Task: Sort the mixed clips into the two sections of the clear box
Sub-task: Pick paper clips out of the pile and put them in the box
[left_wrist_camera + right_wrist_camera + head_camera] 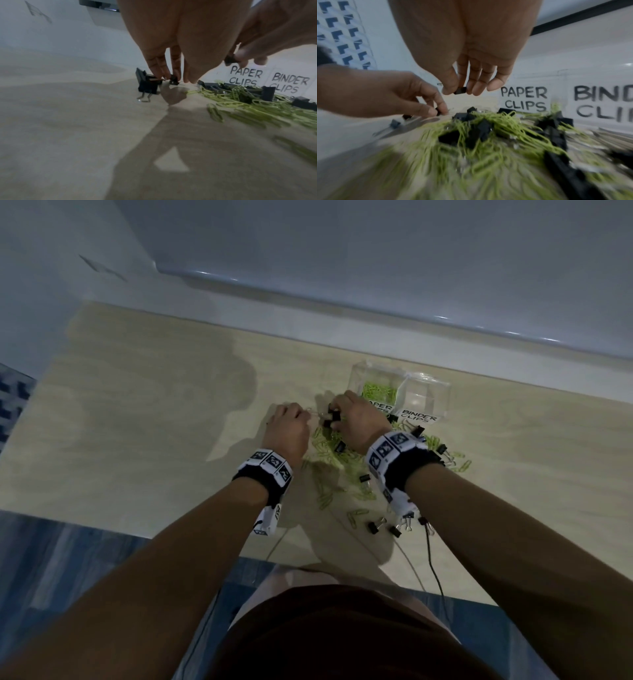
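- The mixed pile (pixel 346 460) of green paper clips (pixel 488 136) and black binder clips (pixel 267 94) lay spread on the light wooden table (pixel 154 419), just in front of the clear box (pixel 399 392).
- The clear box stood at the far side of the pile, with two sections side by side: the left one bore the label "PAPER CLIPS" (pixel 524 99) and already held green paper clips, the right one bore the label "BINDER CLIPS" (pixel 289 83); what lay in that section could not be told.
- The right hand (pixel 359 419) was raised above the far left edge of the pile, its thumb and fingertips (pixel 476 88) pinched round a small black binder clip (pixel 460 90) held clear of the table.
- The left hand (pixel 289 426) reached down to the table just left of the pile, its fingers (pixel 161 67) curled narrow and pinching another small black clip (pixel 174 79) at the surface.
- Just left of those fingers a larger black binder clip (pixel 148 83) rested on the table, its wire handles (pixel 145 97) pointing toward the camera.
- More black binder clips (pixel 383 525) lay scattered near the table's near edge, well apart from the box.
- Both wrists wore black bands with white patterned markers (pixel 270 467), and thin cables (pixel 433 559) trailed off the near edge of the table.
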